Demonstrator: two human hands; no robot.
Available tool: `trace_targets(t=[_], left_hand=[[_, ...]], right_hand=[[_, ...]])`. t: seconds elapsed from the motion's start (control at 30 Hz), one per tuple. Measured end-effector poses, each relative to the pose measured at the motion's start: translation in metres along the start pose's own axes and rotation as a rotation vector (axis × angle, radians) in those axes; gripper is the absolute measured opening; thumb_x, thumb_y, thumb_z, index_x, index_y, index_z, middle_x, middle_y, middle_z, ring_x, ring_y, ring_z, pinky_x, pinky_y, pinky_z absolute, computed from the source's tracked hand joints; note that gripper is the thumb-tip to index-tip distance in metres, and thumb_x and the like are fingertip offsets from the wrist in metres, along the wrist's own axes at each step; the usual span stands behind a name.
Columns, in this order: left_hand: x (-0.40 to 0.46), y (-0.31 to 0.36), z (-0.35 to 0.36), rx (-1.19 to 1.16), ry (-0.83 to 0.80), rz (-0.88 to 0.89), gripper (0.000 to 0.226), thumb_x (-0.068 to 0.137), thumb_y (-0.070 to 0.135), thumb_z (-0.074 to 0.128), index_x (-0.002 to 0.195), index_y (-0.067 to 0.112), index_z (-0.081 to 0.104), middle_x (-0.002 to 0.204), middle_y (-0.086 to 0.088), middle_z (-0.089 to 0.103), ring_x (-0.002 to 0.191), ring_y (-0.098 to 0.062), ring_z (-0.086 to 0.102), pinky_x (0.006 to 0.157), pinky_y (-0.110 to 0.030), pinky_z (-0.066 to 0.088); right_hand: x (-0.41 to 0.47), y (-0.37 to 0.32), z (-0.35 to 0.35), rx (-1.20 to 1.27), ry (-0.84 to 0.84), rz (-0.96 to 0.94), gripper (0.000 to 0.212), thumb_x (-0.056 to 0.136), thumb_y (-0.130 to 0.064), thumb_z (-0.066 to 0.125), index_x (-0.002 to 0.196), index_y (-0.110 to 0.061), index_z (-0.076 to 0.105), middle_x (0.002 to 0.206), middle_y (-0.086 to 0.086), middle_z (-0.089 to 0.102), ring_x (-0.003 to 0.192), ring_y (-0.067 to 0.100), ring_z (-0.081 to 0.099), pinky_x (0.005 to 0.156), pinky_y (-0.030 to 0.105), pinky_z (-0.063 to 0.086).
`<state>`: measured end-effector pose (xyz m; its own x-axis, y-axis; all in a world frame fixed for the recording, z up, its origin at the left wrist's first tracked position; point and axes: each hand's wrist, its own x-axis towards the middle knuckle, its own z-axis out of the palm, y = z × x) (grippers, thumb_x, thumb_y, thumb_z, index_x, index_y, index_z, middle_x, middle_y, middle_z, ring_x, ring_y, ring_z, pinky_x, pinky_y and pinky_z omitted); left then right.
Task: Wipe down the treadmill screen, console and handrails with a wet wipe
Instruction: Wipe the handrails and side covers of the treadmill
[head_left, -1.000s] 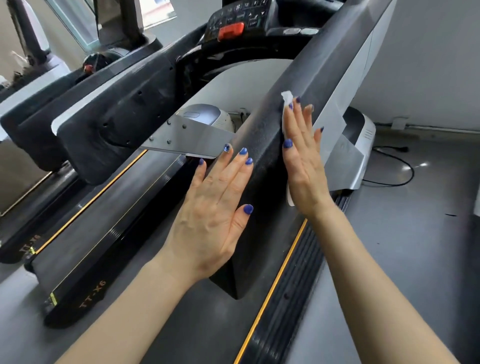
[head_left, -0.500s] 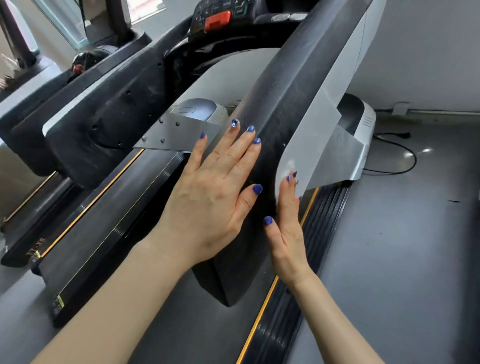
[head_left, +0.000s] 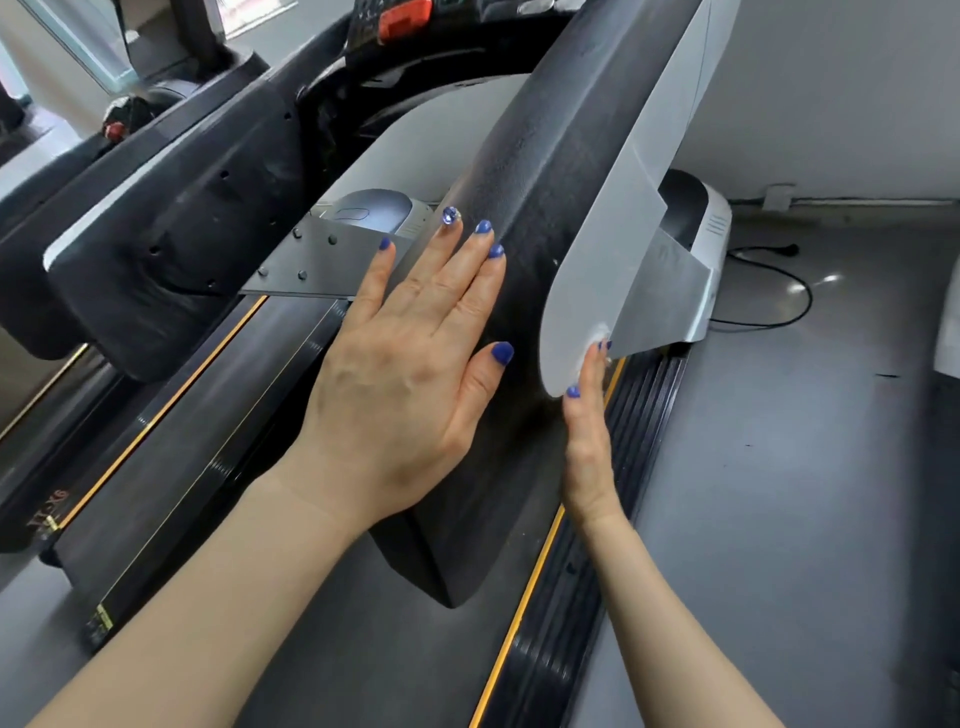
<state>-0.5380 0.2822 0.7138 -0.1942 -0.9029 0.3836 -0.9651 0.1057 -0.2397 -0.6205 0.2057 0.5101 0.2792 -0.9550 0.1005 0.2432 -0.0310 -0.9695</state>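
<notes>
Item: wet wipe (head_left: 592, 345). Only a small white bunch shows, pressed by your right hand (head_left: 587, 447) against the grey outer panel (head_left: 613, 249) of the right handrail (head_left: 524, 291), at the panel's lower rounded end. The right fingers reach up behind the panel edge; whether they lie flat on the wipe or pinch it cannot be told.

Item: left hand (head_left: 410, 364). It lies flat on the handrail's black padded top, fingers straight and slightly spread, holding nothing.

Progress, as a judgement: you are partway through the handrails. This rail's outer face is under the wipe now. Nothing shows whether the left handrail (head_left: 171, 244), the console (head_left: 410, 21) or the screen have been done. The console shows only as buttons and a red tab at the top edge; the screen is out of view.

Surroundings: running belt (head_left: 208, 426), black side rail with yellow stripe (head_left: 545, 587), grey floor (head_left: 805, 493), black cable (head_left: 779, 291).

Containers: none in view.
</notes>
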Motion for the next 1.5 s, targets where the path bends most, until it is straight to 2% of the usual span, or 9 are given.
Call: trace_targets(t=[0.17,0.23,0.43,0.57,0.77,0.97,1.1,1.33,1.5], left_hand=[[0.000,0.003,-0.004,0.020,-0.049,-0.050,0.059,0.104,0.035,0.033,0.152,0.001,0.034,0.162,-0.012,0.026,0.153,-0.024,0.020,0.121,-0.056,0.019],[0.001,0.005,-0.006,0.044,-0.092,-0.082,0.062,0.103,0.037,0.032,0.154,0.002,0.030,0.164,-0.011,0.022,0.153,-0.023,0.016,0.122,-0.056,0.017],[0.018,0.015,-0.005,0.085,-0.152,-0.200,0.061,0.104,0.036,0.029,0.155,0.004,0.028,0.165,-0.008,0.020,0.154,-0.021,0.014,0.122,-0.056,0.018],[0.023,0.019,-0.004,0.098,-0.144,-0.255,0.059,0.104,0.035,0.028,0.156,0.006,0.028,0.165,-0.005,0.021,0.154,-0.021,0.015,0.121,-0.056,0.019],[0.029,0.017,-0.006,0.045,-0.168,-0.246,0.058,0.104,0.033,0.028,0.157,0.007,0.025,0.166,-0.004,0.019,0.154,-0.019,0.011,0.124,-0.051,0.014],[0.049,0.004,-0.006,-0.060,-0.225,-0.198,0.058,0.104,0.032,0.028,0.158,0.009,0.023,0.167,-0.001,0.016,0.155,-0.016,0.007,0.124,-0.050,0.011],[0.063,-0.003,-0.004,-0.111,-0.238,-0.180,0.059,0.104,0.034,0.026,0.159,0.012,0.020,0.167,0.003,0.013,0.154,-0.008,0.002,0.125,-0.040,0.004],[0.064,-0.003,0.002,-0.114,-0.240,-0.169,0.061,0.104,0.035,0.027,0.159,0.011,0.018,0.167,0.002,0.013,0.154,-0.009,0.003,0.126,-0.043,0.005],[0.064,-0.001,0.002,-0.104,-0.221,-0.157,0.061,0.103,0.036,0.027,0.158,0.009,0.021,0.167,0.000,0.015,0.154,-0.010,0.006,0.125,-0.044,0.009]], right_hand=[[-0.027,-0.012,-0.004,-0.056,-0.154,-0.133,0.076,0.098,-0.069,0.026,0.158,-0.030,-0.001,0.165,-0.020,-0.013,0.154,0.007,-0.009,0.124,0.057,-0.003],[-0.010,-0.033,-0.008,-0.091,-0.179,-0.190,0.079,0.098,-0.069,0.025,0.158,-0.024,-0.002,0.166,-0.014,-0.015,0.154,0.010,-0.012,0.124,0.057,-0.005],[0.069,-0.109,-0.017,-0.304,-0.254,-0.536,0.073,0.104,-0.057,0.018,0.156,-0.008,0.008,0.166,0.009,-0.002,0.153,0.014,-0.013,0.123,0.039,-0.012],[0.100,-0.127,-0.022,-0.498,-0.251,-0.665,0.063,0.106,-0.041,0.021,0.157,-0.004,0.015,0.166,0.011,0.005,0.153,0.016,-0.009,0.123,0.045,-0.010],[0.041,-0.066,-0.044,-0.484,-0.376,-0.492,0.068,0.106,-0.054,0.011,0.158,-0.011,0.000,0.168,0.007,-0.007,0.155,0.021,-0.007,0.125,0.043,-0.008],[0.041,-0.094,-0.020,-0.252,-0.274,-0.437,0.075,0.105,-0.053,0.017,0.157,-0.001,0.005,0.165,0.002,-0.015,0.155,0.021,-0.011,0.123,0.036,-0.010],[0.040,-0.060,-0.018,-0.211,-0.218,-0.392,0.069,0.105,-0.055,0.015,0.158,-0.013,0.000,0.166,-0.010,-0.014,0.155,0.019,-0.008,0.122,0.035,-0.014],[0.077,0.007,-0.035,-0.058,-0.038,0.044,0.066,0.096,-0.056,0.023,0.151,-0.034,-0.005,0.159,-0.025,-0.010,0.148,-0.008,-0.012,0.124,0.049,-0.009],[0.030,-0.011,-0.027,-0.087,-0.177,-0.174,0.077,0.100,-0.067,0.022,0.158,-0.024,-0.003,0.167,-0.011,-0.012,0.155,0.016,-0.010,0.124,0.040,-0.011]])
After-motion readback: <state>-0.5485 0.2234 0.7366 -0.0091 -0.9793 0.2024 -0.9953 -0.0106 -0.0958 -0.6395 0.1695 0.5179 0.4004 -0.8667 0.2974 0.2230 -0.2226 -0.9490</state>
